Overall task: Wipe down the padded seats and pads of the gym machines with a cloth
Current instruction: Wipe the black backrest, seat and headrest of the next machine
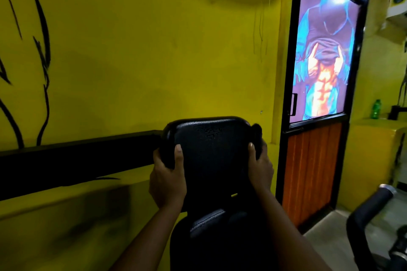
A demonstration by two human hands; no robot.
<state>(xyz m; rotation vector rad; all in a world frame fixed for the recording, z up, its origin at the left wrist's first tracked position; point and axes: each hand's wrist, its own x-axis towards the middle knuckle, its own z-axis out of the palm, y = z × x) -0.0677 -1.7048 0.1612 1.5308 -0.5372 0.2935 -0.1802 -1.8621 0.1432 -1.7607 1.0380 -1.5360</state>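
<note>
Clamped on both side edges of the back pad [211, 149] with left hand [167, 180] and right hand [261, 167], thumbs in front. Dark lump [256, 131] at the pad's top right, perhaps the cloth; cannot tell. Probably steadying before wiping; next, free one hand to sweep the pad's face.

Yellow ledge [372, 134], green bottle [376, 109] standing upright on it

There were two hands, the left hand [168, 182] and the right hand [261, 167]; two black pads, an upper pad [211, 145] and a lower pad [215, 237]; one door [308, 171]; one poster [326, 50]; one bottle [376, 109]; one rail [77, 156].
</note>
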